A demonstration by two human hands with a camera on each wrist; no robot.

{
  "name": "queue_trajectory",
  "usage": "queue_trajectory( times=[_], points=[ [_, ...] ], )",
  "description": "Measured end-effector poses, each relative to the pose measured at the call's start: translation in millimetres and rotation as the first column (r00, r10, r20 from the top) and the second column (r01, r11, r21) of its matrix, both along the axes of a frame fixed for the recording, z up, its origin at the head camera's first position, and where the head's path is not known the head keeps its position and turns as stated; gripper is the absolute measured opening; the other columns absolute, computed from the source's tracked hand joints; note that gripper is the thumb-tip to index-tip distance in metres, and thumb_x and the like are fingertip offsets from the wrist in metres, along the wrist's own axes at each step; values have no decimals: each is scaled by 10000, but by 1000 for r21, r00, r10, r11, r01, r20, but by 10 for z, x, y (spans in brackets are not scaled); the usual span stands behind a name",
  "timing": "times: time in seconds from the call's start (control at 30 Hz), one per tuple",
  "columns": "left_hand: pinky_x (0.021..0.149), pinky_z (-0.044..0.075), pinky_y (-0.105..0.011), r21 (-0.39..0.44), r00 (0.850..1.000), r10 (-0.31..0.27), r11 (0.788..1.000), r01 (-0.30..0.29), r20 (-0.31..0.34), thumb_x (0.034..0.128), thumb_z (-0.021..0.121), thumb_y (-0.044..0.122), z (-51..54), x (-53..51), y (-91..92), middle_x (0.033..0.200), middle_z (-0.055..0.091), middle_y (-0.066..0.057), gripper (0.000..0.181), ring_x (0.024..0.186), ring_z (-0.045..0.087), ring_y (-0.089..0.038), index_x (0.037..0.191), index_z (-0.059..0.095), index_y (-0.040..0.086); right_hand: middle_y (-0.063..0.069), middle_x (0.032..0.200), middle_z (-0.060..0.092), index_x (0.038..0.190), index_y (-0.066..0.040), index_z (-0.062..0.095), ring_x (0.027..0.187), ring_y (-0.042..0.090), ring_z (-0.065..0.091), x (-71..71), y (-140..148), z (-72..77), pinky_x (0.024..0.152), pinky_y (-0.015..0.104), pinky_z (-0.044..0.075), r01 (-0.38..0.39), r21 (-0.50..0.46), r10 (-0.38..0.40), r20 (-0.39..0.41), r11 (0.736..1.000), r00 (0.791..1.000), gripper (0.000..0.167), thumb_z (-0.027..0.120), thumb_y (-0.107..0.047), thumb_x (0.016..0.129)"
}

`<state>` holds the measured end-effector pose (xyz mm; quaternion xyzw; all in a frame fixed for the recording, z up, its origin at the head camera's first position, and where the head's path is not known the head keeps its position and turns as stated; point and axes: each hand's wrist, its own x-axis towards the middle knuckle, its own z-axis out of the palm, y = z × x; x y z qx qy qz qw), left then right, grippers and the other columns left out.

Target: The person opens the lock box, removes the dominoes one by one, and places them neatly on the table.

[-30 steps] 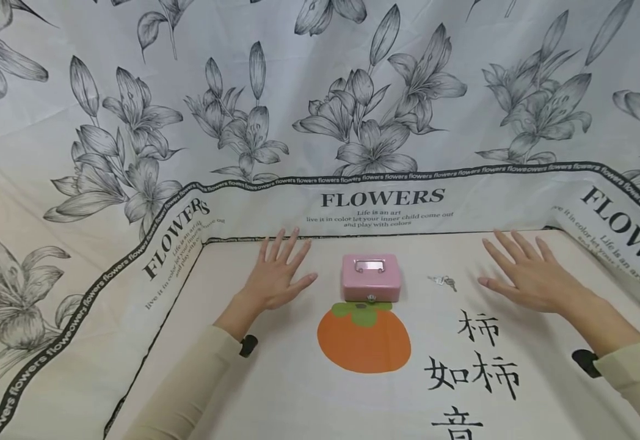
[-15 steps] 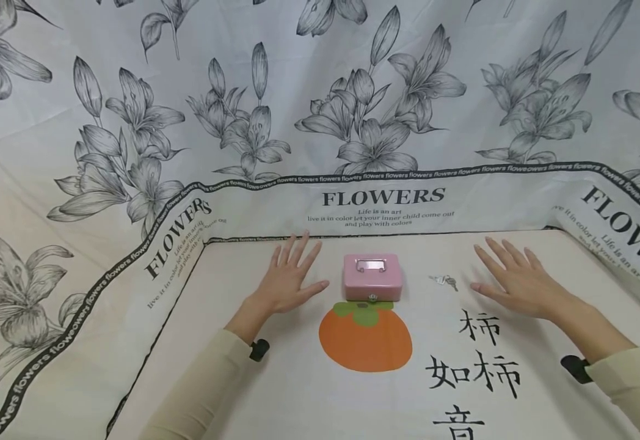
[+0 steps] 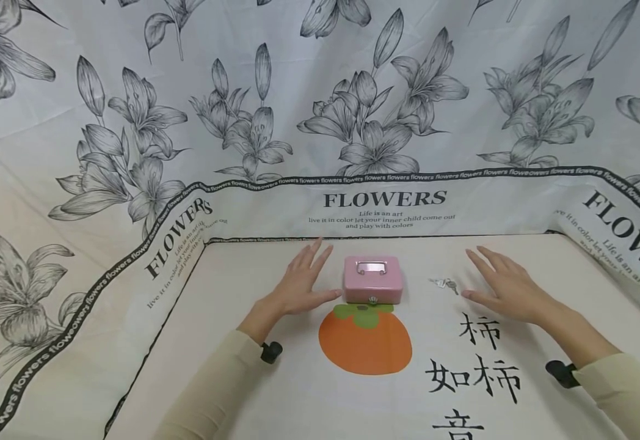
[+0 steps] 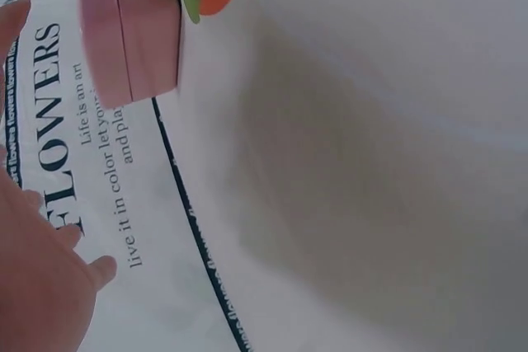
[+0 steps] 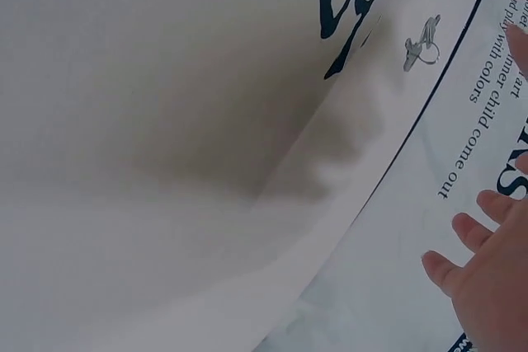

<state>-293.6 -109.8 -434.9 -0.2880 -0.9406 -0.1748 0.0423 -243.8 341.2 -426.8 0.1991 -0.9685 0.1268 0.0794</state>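
Note:
A small pink cash box (image 3: 373, 280) stands on the table, its metal handle folded on the lid and a round lock on its front. To its right lies a pair of silver keys (image 3: 445, 285) on a ring, also seen as keys (image 5: 423, 44) in the right wrist view. My left hand (image 3: 298, 284) is just left of the box, fingers extended, apart from it and holding nothing. Beyond the keys, my right hand (image 3: 509, 287) hovers with spread fingers, touching nothing. The left wrist view catches one end of the box (image 4: 136, 35) and part of the left hand (image 4: 41, 274).
The white tablecloth (image 3: 276, 391) carries a printed orange persimmon (image 3: 365, 342) in front of the box and black characters (image 3: 474, 373) at the right. A flower-printed curtain (image 3: 375, 73) rises behind the table and along both sides.
Both hands have moved inward, the left one rightward to beside the box and the right one leftward towards the keys. Box and keys stay in place.

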Motion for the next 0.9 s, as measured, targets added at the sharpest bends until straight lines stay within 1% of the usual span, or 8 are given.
queue_trajectory(
  times=[0.13, 0.23, 0.37, 0.47, 0.53, 0.7, 0.8, 0.9],
  points=[
    [1185, 177, -636, 81, 997, -34, 996, 29, 66, 891, 664, 644, -23, -11, 48, 1725, -9, -7, 1020, 1570, 83, -317, 1657, 89, 292, 345, 1567, 238, 1592, 8, 242, 1385, 590, 251, -12, -71, 5, 1019, 780, 231, 10, -26, -9, 41, 1000, 999, 915, 725, -418, 943],
    [1182, 209, -617, 136, 993, -52, 990, 37, 110, 871, 705, 627, -47, -32, 82, 1723, 12, 7, 1054, 1565, 112, -302, 1654, 67, 323, 349, 1537, 289, 1568, 38, 284, 1361, 579, 293, -34, -117, 6, 1012, 773, 262, 21, -40, -19, 67, 999, 998, 898, 746, -396, 931],
    [1166, 267, -597, 210, 981, -74, 977, 35, 179, 838, 764, 595, -100, -66, 119, 1720, 31, 5, 1108, 1558, 137, -294, 1642, 31, 381, 391, 1475, 343, 1532, 84, 313, 1305, 591, 355, -82, -158, -3, 1003, 761, 308, 22, -74, -14, 111, 997, 994, 879, 757, -370, 925],
    [1164, 275, -590, 258, 969, -89, 966, 27, 231, 811, 801, 578, -145, -82, 146, 1718, 41, -11, 1146, 1558, 137, -294, 1638, 29, 390, 414, 1456, 352, 1514, 107, 323, 1294, 602, 373, -120, -193, -21, 1008, 749, 328, 17, -105, 0, 159, 994, 987, 859, 750, -357, 931],
    [1175, 263, -574, 274, 962, -91, 962, 19, 256, 797, 816, 578, -166, -90, 164, 1717, 46, -15, 1170, 1564, 126, -276, 1638, 27, 384, 419, 1454, 356, 1504, 119, 334, 1298, 604, 377, -146, -218, -38, 1017, 741, 331, 14, -125, 10, 185, 992, 983, 842, 748, -341, 933],
    [1205, 223, -516, 305, 951, -108, 952, 15, 288, 778, 853, 534, -186, -99, 210, 1715, 68, -23, 1217, 1568, 119, -225, 1647, 26, 329, 416, 1431, 390, 1479, 144, 355, 1297, 590, 403, -214, -261, -86, 1038, 711, 342, 13, -152, 22, 225, 988, 974, 815, 752, -312, 933],
    [1216, 208, -482, 319, 944, -124, 947, 22, 305, 773, 872, 483, -193, -107, 235, 1710, 80, -32, 1235, 1564, 131, -219, 1652, 28, 280, 409, 1385, 444, 1462, 153, 371, 1259, 574, 462, -255, -281, -109, 1020, 678, 390, 18, -169, 25, 246, 985, 969, 788, 752, -293, 936],
    [1218, 215, -455, 336, 934, -140, 942, 23, 329, 768, 891, 422, -201, -125, 260, 1705, 90, -68, 1252, 1555, 173, -248, 1654, 28, 223, 400, 1336, 494, 1441, 165, 390, 1211, 562, 516, -299, -299, -131, 985, 645, 443, 24, -186, 27, 264, 982, 964, 757, 753, -268, 937]
  ],
)
